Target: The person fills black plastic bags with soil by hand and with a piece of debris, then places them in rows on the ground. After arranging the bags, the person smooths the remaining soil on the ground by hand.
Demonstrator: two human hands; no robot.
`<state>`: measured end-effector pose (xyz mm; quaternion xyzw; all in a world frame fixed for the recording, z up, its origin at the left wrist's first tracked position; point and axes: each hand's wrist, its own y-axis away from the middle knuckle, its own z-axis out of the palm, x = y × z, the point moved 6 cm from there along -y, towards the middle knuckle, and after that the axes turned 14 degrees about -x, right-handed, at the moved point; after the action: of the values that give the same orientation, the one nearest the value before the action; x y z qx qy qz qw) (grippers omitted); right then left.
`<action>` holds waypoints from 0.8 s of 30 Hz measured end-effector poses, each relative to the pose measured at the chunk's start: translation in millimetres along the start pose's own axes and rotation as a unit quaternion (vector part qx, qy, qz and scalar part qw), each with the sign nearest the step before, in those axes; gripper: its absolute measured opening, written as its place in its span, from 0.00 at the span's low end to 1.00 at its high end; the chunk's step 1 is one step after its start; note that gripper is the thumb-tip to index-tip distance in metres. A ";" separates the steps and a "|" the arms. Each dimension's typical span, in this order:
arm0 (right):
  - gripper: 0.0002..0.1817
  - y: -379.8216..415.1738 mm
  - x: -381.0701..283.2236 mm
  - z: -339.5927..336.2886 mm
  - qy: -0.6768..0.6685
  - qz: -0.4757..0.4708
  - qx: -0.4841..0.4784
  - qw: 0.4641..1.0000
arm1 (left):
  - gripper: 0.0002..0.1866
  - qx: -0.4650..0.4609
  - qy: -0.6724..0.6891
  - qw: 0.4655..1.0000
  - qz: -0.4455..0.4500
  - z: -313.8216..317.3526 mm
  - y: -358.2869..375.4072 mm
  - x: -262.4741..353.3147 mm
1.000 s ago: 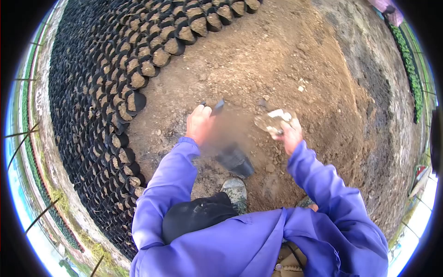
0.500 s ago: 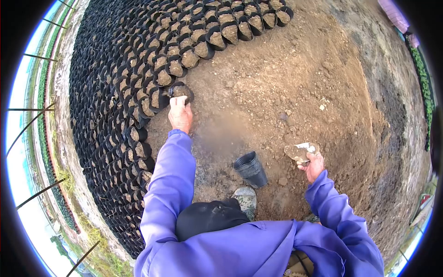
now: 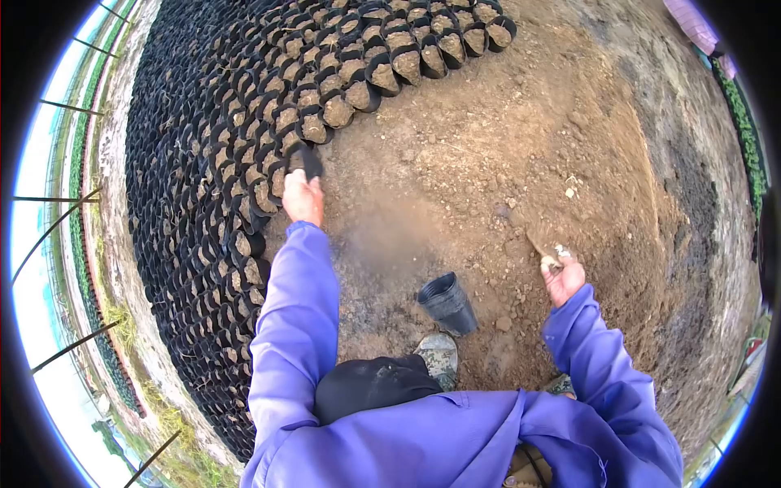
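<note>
My left hand (image 3: 303,200) grips the rim of a black pot (image 3: 306,161) at the edge of the packed rows of soil-filled black pots (image 3: 382,75). The held pot touches the row, and its contents are partly hidden. Over the loose soil on the right, my right hand (image 3: 563,279) is closed on a scoop (image 3: 538,246), which is seen nearly edge-on. Between my arms, an empty-looking black pot (image 3: 449,304) leans on the soil just ahead of my shoe.
Loose brown soil (image 3: 521,146) rises into a mound at the right. My shoe (image 3: 440,361) and dark-clad knee (image 3: 370,390) are at the bottom. Part of another person (image 3: 693,26) in pink shows at the top right. Thin dark poles stand at the far left.
My left hand and its pot have moved left against the row. My right hand has shifted slightly right, and the scoop has turned from face-on to nearly edge-on.
</note>
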<state>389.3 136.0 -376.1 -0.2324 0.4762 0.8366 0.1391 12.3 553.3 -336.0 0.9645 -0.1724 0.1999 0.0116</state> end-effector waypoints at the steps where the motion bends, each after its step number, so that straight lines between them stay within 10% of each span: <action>1: 0.09 -9.1 -9.3 -6.7 -0.035 -0.015 0.011 0.999 | 0.12 -0.002 0.046 0.998 -0.038 -1.1 -2.3 -10.7; 5: 0.10 -61.7 -43.6 -40.5 -0.056 -0.039 0.045 0.997 | 0.17 -0.081 -0.151 0.983 -0.067 14.4 -21.4 -18.1; 7: 0.11 -64.1 -45.0 -33.5 0.226 -0.094 -0.031 0.969 | 0.19 -0.055 -0.186 0.981 -0.026 12.0 -18.5 -15.2; 11: 0.12 -41.2 -35.7 -17.7 -0.059 -0.078 0.007 0.995 | 0.28 0.032 -0.184 0.976 0.110 -30.0 37.4 83.1; 13: 0.11 -47.8 -38.9 -17.9 -0.054 -0.088 -0.010 0.995 | 0.20 -0.230 0.059 0.960 0.147 25.4 89.1 88.0; 17: 0.10 -43.1 -41.2 -19.7 -0.012 -0.089 -0.054 0.995 | 0.11 -0.614 0.175 0.733 0.234 63.0 205.0 149.6; 19: 0.10 -34.6 -42.0 -16.7 0.050 -0.084 -0.067 0.993 | 0.09 -0.568 0.206 0.788 0.122 48.4 208.9 149.9; 24: 0.19 -11.0 -42.0 18.3 0.111 -0.045 -0.185 0.975 | 0.04 -0.350 0.073 0.911 0.204 5.2 168.0 179.1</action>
<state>425.4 156.8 -354.3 -0.3665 0.3148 0.8721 0.0777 111.8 336.2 -278.8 0.8252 -0.4227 0.1949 0.3200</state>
